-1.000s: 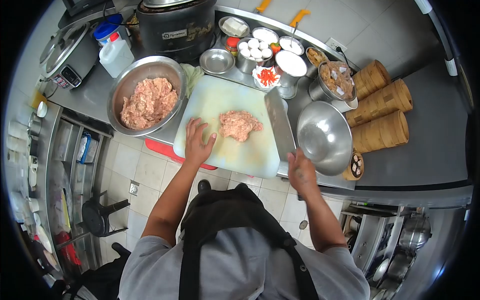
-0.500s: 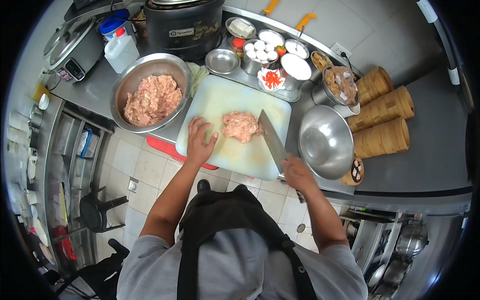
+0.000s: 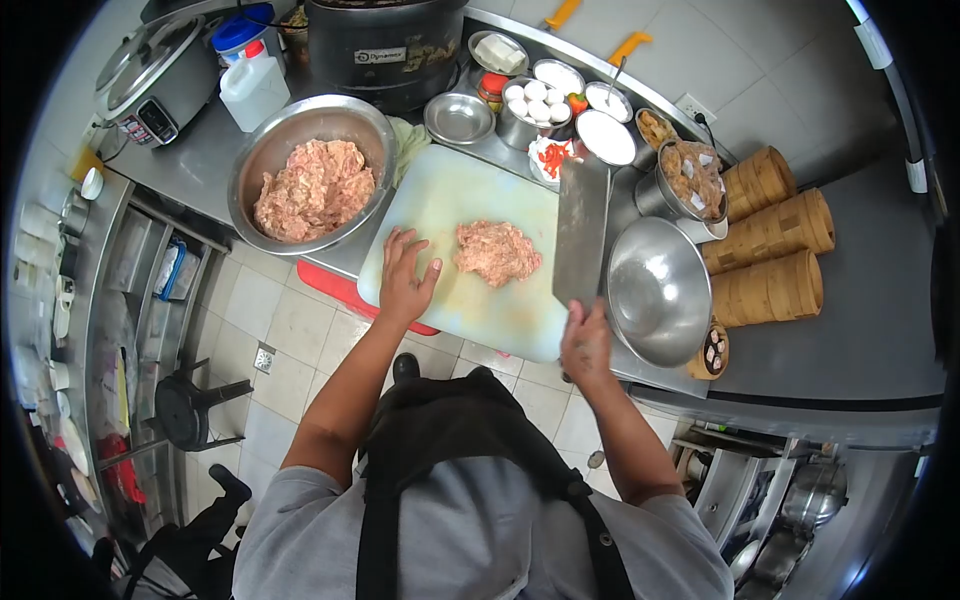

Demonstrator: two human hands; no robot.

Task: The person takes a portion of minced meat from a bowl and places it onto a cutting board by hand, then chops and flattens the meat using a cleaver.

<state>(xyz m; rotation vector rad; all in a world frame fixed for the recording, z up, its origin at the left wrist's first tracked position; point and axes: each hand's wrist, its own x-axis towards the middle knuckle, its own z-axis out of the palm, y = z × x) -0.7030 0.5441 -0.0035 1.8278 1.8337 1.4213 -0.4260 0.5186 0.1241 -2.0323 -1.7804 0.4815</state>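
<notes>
Mince (image 3: pixel 496 252) sits coarse on the board (image 3: pixel 455 205) — right hand (image 3: pixel 587 345) clenches the raised cleaver (image 3: pixel 581 233), left hand (image 3: pixel 405 280) flat, released, at nine o'clock of it — chopping unfinished.

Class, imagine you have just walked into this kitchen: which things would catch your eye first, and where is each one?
First, the broad cleaver raised in the right hand over the right side of the pale cutting board. Next, the mound of minced meat in the middle of that board, with the left hand flat beside it. Then the big steel bowl of mince to the left, and the bamboo steamers stacked on the right.
</notes>
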